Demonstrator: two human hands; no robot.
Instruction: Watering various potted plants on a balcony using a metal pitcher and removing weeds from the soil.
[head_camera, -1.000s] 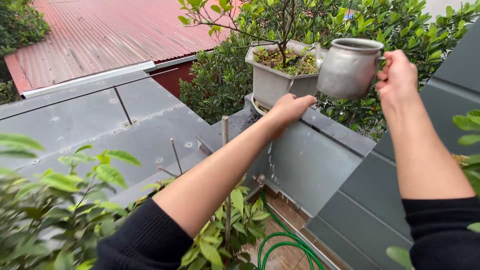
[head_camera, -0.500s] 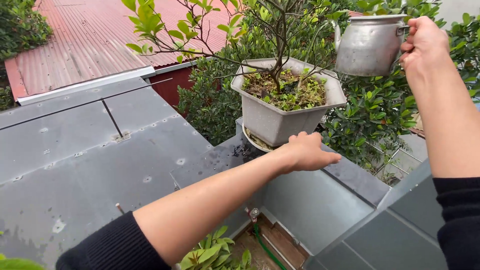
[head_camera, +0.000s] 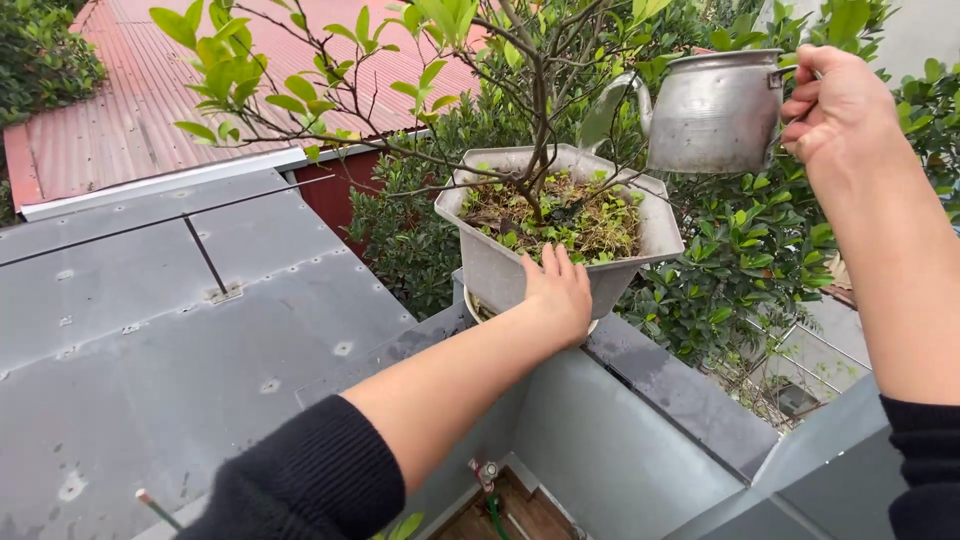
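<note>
A: The left hand (head_camera: 558, 290) is lying spread against the near rim of the grey planter (head_camera: 500, 268), which is sitting at the edge of the grey ledge (head_camera: 680, 390).

B: Above the planter's right side, the right hand (head_camera: 838, 105) is gripping the metal kettle (head_camera: 712, 110), fingers curling round a handle that is hidden. Beyond the planter, branches are crowding in.

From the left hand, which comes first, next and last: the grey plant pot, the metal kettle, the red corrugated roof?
From the left hand:
1. Grey plant pot, touched at its near rim.
2. Metal kettle, up to the right, held by the right hand.
3. Red corrugated roof, far off, upper left.
</note>
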